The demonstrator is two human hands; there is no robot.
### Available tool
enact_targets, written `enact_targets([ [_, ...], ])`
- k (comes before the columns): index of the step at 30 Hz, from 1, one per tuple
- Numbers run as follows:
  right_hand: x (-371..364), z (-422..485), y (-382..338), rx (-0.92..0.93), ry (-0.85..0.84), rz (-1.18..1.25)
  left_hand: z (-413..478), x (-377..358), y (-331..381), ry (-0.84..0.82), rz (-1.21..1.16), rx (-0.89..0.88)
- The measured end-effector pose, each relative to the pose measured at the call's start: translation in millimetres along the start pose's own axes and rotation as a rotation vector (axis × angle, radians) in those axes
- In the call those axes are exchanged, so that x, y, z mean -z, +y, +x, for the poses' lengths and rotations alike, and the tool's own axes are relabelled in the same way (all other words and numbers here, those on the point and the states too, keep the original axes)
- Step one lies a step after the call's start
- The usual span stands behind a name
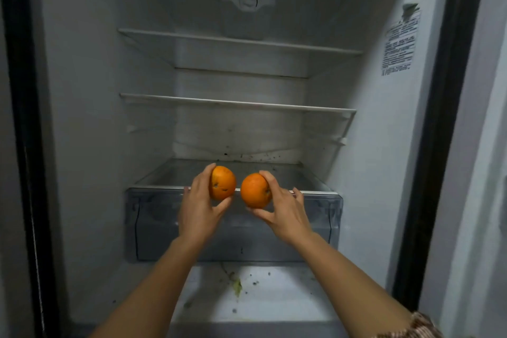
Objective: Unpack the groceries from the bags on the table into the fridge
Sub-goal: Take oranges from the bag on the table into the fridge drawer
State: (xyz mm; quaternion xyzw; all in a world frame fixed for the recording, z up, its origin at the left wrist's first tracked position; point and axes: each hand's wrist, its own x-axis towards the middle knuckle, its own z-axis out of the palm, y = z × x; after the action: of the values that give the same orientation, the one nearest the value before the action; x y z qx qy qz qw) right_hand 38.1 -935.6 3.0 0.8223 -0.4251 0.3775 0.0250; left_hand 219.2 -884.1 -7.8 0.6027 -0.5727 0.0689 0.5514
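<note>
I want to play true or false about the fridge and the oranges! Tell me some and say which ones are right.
1. Each hand holds one orange. True: the left hand holds the left orange, the right hand holds the right orange.
2. The oranges are touching each other. False: a small gap separates them.
3. The upper shelves are full of food. False: the top shelf and middle shelf are bare.
4. The drawer is shut. True.

light: dim, greyish, no glare | shadows: soft, darkest at side edges | blur: slight overall | edges: wide-angle bowing
</note>
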Motion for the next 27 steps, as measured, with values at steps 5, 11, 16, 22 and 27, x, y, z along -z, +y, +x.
enact_targets([
  [5, -1, 7, -3, 0.002, -0.02, 0.067, 14, -1, 0, -0.061, 0.076, -0.003],
  [11, 18, -3, -10, 0.05, -0.024, 0.043, 11, 11, 7, -0.058, 0.128, -0.01],
  [16, 32, -23, -16, -0.023, 0.105, 0.262, -4, 32, 28, 0.012, 0.118, -0.008],
  [22, 55, -44, -34, -0.035, 0.113, 0.202, -27, 54, 49, 0.02, 0.153, 0.006],
  [27, 72, -33, -47, -0.081, 0.058, 0.295, -15, 71, 52, -0.045, 0.196, 0.103],
])
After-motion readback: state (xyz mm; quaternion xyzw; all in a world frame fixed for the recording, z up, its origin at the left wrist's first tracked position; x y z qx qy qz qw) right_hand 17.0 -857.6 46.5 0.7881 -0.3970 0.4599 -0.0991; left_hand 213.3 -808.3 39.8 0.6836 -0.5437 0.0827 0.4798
